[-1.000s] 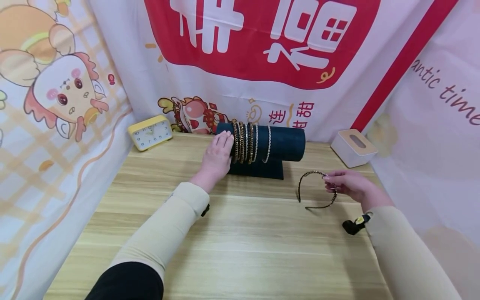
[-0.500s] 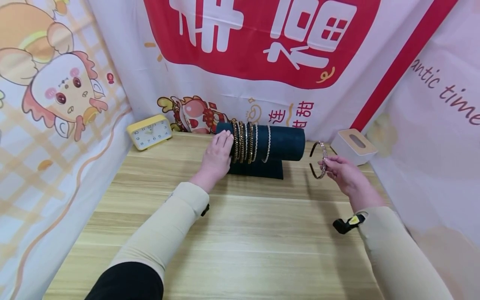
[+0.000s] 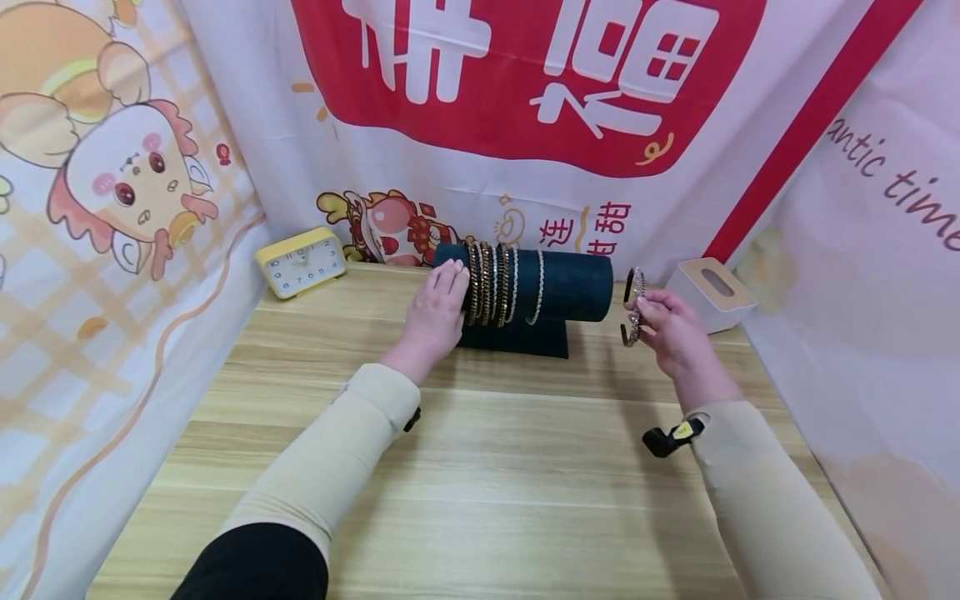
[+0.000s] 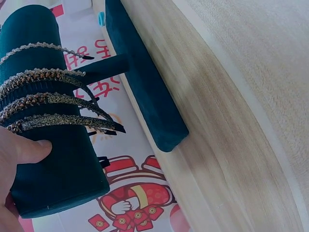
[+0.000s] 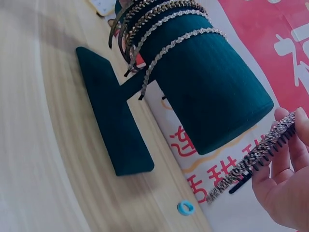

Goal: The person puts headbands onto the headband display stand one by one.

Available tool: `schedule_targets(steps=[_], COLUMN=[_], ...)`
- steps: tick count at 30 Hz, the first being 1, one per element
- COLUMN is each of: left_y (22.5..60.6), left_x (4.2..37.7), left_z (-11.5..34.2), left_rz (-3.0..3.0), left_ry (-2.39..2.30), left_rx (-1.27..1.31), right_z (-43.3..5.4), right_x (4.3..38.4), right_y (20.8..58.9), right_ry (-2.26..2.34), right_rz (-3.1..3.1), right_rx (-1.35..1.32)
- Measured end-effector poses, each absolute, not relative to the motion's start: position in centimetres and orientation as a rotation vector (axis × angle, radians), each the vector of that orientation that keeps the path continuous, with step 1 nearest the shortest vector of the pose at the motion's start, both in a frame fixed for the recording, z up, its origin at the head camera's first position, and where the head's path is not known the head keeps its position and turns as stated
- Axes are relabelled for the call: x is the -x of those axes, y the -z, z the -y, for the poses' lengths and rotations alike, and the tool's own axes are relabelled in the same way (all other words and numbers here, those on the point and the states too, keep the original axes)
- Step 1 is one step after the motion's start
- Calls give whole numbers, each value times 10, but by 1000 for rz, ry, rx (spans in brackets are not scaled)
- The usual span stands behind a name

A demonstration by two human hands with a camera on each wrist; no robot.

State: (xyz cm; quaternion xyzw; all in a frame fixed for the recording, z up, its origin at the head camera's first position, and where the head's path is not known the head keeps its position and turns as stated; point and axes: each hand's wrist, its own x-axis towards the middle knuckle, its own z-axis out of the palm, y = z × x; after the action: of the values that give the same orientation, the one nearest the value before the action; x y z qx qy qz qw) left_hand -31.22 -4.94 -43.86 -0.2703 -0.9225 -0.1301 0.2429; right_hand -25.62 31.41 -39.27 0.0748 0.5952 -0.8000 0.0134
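A dark teal velvet headband stand (image 3: 576,287), a horizontal roll on a flat base, stands at the back of the table. Several beaded headbands (image 3: 501,283) circle its left half, one silvery one apart to their right. My left hand (image 3: 435,310) grips the roll's left end, thumb (image 4: 36,151) along its side in the left wrist view. My right hand (image 3: 678,333) pinches another beaded headband (image 5: 251,162) by its band. This headband has small comb teeth inside and is held just off the roll's right end, its tips towards the roll. Its far arm is partly hidden in the right wrist view.
A yellow-framed clock (image 3: 302,263) stands at the back left. Behind my right hand is a white tissue box (image 3: 708,298) with a wood-look top. A small light-blue ring (image 5: 185,208) lies near the table's back edge. Printed cloths line the back and sides.
My right hand has brought the headband from over the table's right side up and left to the roll's right end, turning its tips towards it. My left hand stays on the roll.
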Motion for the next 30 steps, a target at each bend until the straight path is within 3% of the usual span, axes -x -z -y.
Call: schedule_targets(steps=[15,30], left_y=[439,441], left_x=[313,313], left_z=[48,49], left_rz=[2507,2515], left_ry=[352,344], left_rx=[748,730], right_z=[-297,-288], right_x=[268,275], right_y=[377,375], right_ry=[2656,2752], right_rz=[-1637,-1581], right_rx=[-88,-194])
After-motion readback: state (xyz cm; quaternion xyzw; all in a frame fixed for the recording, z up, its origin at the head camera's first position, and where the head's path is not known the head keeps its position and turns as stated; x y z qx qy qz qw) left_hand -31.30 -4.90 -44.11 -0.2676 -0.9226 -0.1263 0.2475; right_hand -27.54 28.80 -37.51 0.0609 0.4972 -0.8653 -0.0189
